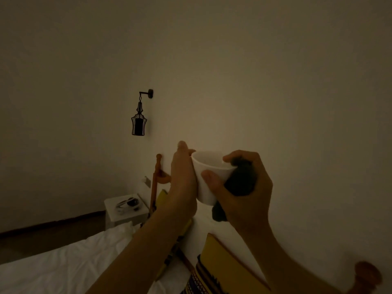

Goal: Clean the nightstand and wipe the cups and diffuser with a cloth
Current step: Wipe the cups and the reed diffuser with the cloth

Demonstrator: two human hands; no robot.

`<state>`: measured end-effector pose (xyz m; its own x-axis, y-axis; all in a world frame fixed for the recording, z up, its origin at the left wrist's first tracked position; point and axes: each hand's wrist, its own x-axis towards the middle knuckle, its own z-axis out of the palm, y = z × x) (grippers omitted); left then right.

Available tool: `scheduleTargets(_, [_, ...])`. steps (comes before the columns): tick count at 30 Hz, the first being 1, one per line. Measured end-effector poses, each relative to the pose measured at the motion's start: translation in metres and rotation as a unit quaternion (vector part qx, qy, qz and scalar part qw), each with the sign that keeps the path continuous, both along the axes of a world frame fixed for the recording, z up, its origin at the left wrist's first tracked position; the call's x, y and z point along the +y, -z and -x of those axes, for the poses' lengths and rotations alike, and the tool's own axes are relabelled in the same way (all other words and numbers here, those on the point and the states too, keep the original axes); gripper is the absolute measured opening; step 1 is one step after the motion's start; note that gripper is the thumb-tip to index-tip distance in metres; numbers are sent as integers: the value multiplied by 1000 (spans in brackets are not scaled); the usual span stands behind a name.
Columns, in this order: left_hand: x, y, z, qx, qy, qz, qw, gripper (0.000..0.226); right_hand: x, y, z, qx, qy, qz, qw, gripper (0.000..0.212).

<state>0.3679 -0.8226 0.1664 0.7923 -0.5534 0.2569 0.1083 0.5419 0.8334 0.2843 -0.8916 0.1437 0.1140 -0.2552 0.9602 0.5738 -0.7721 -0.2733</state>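
Note:
A white cup point(206, 166) is held up in front of the wall, tilted with its mouth facing up and away. My left hand point(183, 181) grips its left side, fingers wrapped behind it. My right hand point(244, 187) holds a dark cloth point(240, 181) bunched against the cup's right side, thumb pressed on the cup's front and a fingertip over the rim. A tail of the cloth hangs below the cup. The room is dim.
A white nightstand point(112, 205) stands at the far side of the bed with dark items on a tray point(128, 203). A black lantern lamp point(138, 122) hangs on the wall. White bedding point(63, 262) lies lower left; yellow patterned cushions point(220, 266) and a wooden bedpost point(157, 183) sit along the wall.

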Motion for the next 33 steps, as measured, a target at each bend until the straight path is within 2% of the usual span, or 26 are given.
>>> scheduleTargets(2, [0,3,13,-35,25,73,996,54,2,1,-2,-42,88,31,995,48])
scheduleTargets(4, [-2,7,21,-81,18,116,990,48,8,-1,-4,-53,120,11,991,50])
scheduleTargets(6, [-6,9,24,-157,-29,105,981,59,15,-2,-4,-54,119,-14,991,48])
scheduleTargets(7, [-6,8,25,-170,-26,102,980,64,18,-2,-3,-54,113,-24,992,43])
scheduleTargets(9, [-7,8,27,-147,2,123,981,61,20,-4,0,-48,98,-34,993,35])
scheduleTargets(12, [-11,12,25,-133,58,146,979,35,20,-7,0,-23,143,-9,989,39])
scheduleTargets(15, [-9,11,19,-137,72,130,979,38,15,-8,-3,-11,153,15,988,43])
scheduleTargets(18, [-5,5,12,-114,84,78,987,47,8,-7,-6,-19,77,-2,997,41])
scheduleTargets(20, [-3,4,7,-85,86,62,991,44,5,-6,-6,-9,14,-34,999,36])
scheduleTargets(22, [0,5,2,-61,83,49,993,39,2,-10,-3,33,-54,-83,995,29])
scheduleTargets(24, [3,9,-2,-43,79,35,995,35,-2,-12,-1,75,-77,-86,990,31])
scheduleTargets(28, [6,13,-10,-16,101,19,995,40,-9,-14,-2,54,22,-18,998,35])
scheduleTargets(31, [5,13,-7,-9,86,21,996,35,-24,-18,-4,19,98,-20,995,33])
scheduleTargets(33, [1,16,-5,12,68,38,997,34,-31,-23,-5,33,135,-36,990,33])
